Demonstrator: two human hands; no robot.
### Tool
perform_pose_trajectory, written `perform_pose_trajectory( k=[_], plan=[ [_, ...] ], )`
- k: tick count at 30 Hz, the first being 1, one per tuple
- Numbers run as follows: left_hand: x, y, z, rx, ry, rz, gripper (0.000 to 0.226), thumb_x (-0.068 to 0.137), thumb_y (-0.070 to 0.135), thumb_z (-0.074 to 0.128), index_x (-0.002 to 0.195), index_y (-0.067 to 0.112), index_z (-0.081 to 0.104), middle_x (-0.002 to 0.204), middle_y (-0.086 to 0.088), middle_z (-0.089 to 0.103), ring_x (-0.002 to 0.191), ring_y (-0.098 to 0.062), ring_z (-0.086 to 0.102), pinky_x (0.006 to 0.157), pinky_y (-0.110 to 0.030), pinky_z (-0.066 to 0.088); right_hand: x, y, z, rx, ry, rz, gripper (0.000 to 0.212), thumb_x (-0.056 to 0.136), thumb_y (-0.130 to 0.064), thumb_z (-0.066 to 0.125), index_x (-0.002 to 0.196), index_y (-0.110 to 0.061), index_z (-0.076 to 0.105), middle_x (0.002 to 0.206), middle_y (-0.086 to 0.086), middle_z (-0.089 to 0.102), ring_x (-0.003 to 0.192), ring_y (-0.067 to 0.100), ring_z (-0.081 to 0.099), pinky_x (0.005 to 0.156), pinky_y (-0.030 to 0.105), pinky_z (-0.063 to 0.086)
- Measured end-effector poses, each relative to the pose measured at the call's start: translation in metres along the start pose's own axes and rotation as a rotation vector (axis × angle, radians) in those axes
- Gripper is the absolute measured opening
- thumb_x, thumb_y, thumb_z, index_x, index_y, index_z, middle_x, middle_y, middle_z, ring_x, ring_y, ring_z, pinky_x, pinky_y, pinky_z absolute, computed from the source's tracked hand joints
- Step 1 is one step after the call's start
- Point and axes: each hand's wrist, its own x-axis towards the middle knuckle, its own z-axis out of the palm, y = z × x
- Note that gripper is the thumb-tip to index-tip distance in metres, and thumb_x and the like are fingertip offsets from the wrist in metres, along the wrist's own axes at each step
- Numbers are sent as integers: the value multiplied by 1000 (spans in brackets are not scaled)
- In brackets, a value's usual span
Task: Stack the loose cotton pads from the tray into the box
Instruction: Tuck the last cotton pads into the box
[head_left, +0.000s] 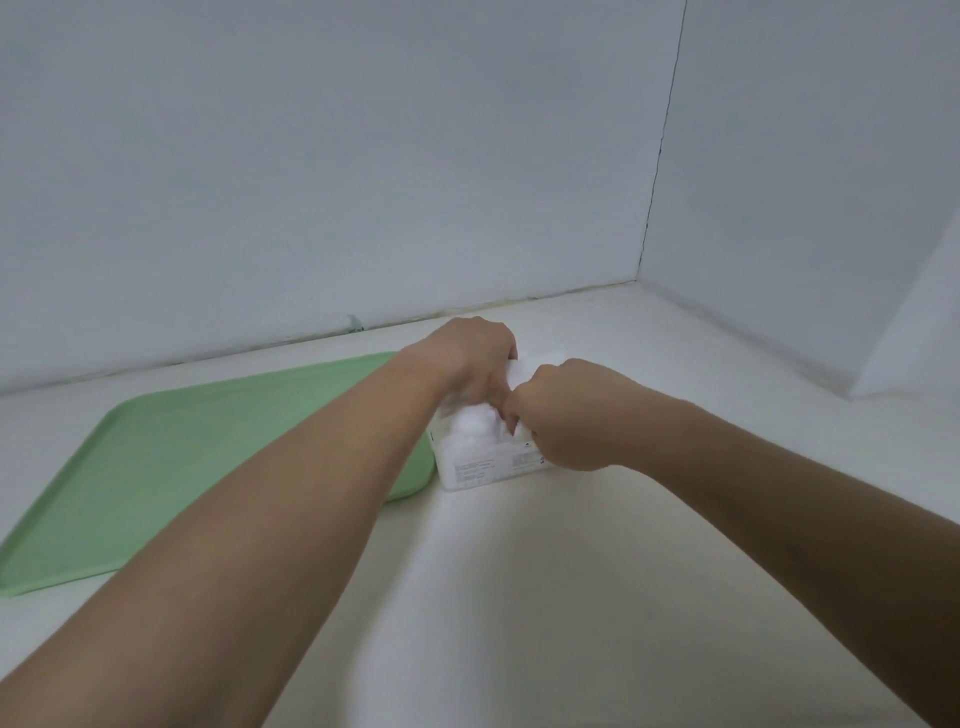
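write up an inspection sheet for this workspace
surface: white table, plain and smooth
job's things: green tray lies left of the white box, no loose pads on its visible part; cotton pads show in the box's open top
clutter: nothing seen
grips: left hand curled over the box's far end, its hold hidden; right hand pinches the cotton pads from the box's right side
cables: nothing seen
surroundings: pale walls meeting in a corner, back right
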Motion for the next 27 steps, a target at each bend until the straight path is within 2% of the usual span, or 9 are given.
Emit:
perform_pose_trajectory(
  k=[4, 7, 10, 13, 16, 19, 23, 25, 27],
  plan=[
    [0, -2, 2, -22, 20, 4, 54, 66, 43, 81, 114, 23, 67, 105, 5, 71, 94, -21, 64, 81, -36, 55, 5, -8, -9, 25, -234, 0, 42, 95, -10, 36, 133, -19, 53, 111, 4, 58, 93, 24, 47, 97, 36, 38],
    [0, -2, 2, -8, 32, 19, 56, 75, 37, 77, 127, 21, 62, 115, 2, 69, 102, -24, 63, 79, -33, 50, 9, -4, -16, 174, -263, 17, 48, 95, -9, 37, 132, -33, 55, 125, -2, 58, 108, 22, 50, 102, 35, 38],
    [-1, -3, 3, 17, 27, 25, 41, 73, 45, 77, 107, 23, 69, 96, 4, 73, 91, -24, 67, 74, -34, 54, 6, 9, -16, 320, -144, 46, 51, 87, -5, 39, 105, -47, 62, 112, -15, 64, 104, 15, 59, 94, 31, 49],
    [-3, -3, 6, 34, 35, 12, 40, 67, 56, 76, 93, 27, 65, 81, 9, 69, 78, -18, 65, 67, -32, 52, 1, 19, -11, 473, 19, 56, 41, 88, -3, 46, 92, -37, 68, 92, -23, 68, 87, 1, 60, 73, 10, 47],
    [-9, 0, 8, 31, 35, 0, 55, 65, 60, 76, 108, 28, 61, 90, 9, 68, 81, -15, 63, 75, -35, 55, -3, 20, -9, 546, 104, 43, 32, 89, -5, 54, 85, -31, 73, 78, -23, 66, 77, -2, 62, 68, 10, 47],
    [-13, -1, 8, -5, -16, -11, 62, 72, 56, 77, 123, 26, 57, 102, 6, 68, 92, -21, 63, 83, -37, 54, -1, 15, -4, 514, 160, 55, 28, 88, -6, 56, 88, -26, 76, 79, -19, 67, 83, 6, 66, 76, 21, 52],
    [-24, -17, 11, -386, -59, -40, 77, 75, 53, 79, 141, 25, 50, 130, 10, 57, 123, -17, 56, 96, -32, 46, 0, 17, -1, 449, 240, 106, 11, 81, -18, 71, 84, -28, 67, 78, -15, 68, 69, -1, 57, 61, 28, 46],
    [-35, -25, 12, -650, 51, -39, 70, 82, 42, 79, 143, 22, 52, 139, 7, 57, 131, -13, 53, 105, -29, 42, 1, 26, 1, 455, 268, 142, 14, 79, -25, 75, 84, -29, 63, 81, -14, 66, 63, -2, 51, 56, 24, 36],
    [-45, -34, 14, -826, 276, -67, 49, 87, 25, 77, 133, 17, 62, 130, 1, 64, 123, -14, 59, 106, -29, 44, 2, 39, 7, 569, 338, 192, 11, 82, -26, 73, 85, -29, 63, 87, -11, 65, 64, 0, 51, 58, 22, 36]
  ],
)
